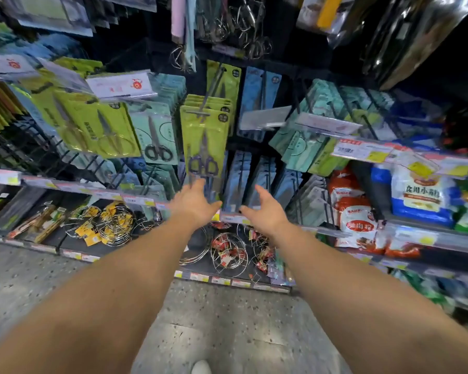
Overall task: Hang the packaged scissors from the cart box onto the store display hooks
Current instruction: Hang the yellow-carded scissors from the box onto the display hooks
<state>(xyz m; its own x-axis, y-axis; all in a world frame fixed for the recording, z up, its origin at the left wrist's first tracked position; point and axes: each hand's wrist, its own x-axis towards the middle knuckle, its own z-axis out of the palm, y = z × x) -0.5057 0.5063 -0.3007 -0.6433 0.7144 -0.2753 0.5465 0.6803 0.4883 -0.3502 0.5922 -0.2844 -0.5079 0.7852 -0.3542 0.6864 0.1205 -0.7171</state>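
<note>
Green scissors pack (203, 147) hangs on a hook (210, 87). Left hand (193, 202) touches it, fingers straight; right hand (265, 209) spread, holding nothing. Labels blurred, unreadable.

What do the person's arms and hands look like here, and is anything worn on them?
Both forearms are bare up to the frame edge: no sleeves, no gloves, and no watch or bracelet shows at the wrists. The left hand and right hand show no rings; both are slightly blurred, so finer detail cannot be told.
</note>
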